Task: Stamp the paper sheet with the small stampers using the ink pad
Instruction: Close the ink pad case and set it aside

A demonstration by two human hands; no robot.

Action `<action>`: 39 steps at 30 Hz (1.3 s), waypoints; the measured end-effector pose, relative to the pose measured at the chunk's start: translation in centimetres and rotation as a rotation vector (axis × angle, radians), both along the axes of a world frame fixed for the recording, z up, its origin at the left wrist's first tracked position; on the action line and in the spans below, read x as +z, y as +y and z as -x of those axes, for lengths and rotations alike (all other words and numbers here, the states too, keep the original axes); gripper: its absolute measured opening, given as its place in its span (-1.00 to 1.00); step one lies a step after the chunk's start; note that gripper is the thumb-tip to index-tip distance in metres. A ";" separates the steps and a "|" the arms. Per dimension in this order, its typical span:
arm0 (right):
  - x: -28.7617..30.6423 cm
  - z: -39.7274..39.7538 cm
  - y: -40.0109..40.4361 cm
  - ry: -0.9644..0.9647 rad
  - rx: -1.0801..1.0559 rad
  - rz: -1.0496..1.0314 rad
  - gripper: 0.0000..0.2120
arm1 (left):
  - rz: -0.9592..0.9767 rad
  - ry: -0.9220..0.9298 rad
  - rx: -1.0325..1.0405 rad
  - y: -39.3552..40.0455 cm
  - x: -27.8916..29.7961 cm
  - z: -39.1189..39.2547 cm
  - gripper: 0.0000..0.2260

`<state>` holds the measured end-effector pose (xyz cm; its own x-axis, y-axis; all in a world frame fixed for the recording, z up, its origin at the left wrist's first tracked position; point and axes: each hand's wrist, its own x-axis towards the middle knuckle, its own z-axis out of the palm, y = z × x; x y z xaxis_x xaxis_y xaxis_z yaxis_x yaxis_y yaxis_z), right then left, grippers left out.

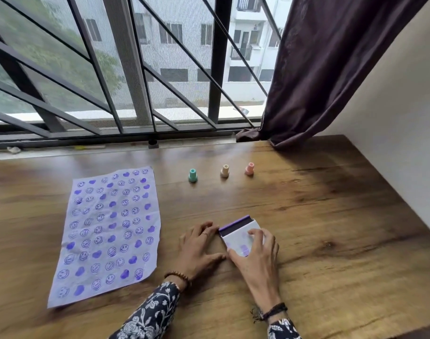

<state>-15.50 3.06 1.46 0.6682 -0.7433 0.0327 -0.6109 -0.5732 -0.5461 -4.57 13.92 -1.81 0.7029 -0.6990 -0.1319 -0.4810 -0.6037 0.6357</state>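
A paper sheet [109, 233] lies on the left of the wooden table, covered with purple smiley and heart stamps. Three small stampers stand upright in a row farther back: a green one [192, 175], a beige one [225, 171] and a pink one [249, 169]. The ink pad [238, 231] sits near the front centre, its white lid tilted over a purple base. My right hand [255, 250] rests on the lid with the thumb at its near edge. My left hand [199, 248] lies flat on the table, fingertips against the pad's left side.
The wooden table [331, 216] runs to a white wall on the right. A barred window with a sill spans the back, and a dark curtain [319, 69] hangs at the back right, its hem touching the table.
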 end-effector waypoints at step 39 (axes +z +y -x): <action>-1.8 -2.9 -11.8 -0.561 -0.249 -0.528 -0.66 | -0.077 0.069 0.010 -11.0 0.9 -3.1 -0.42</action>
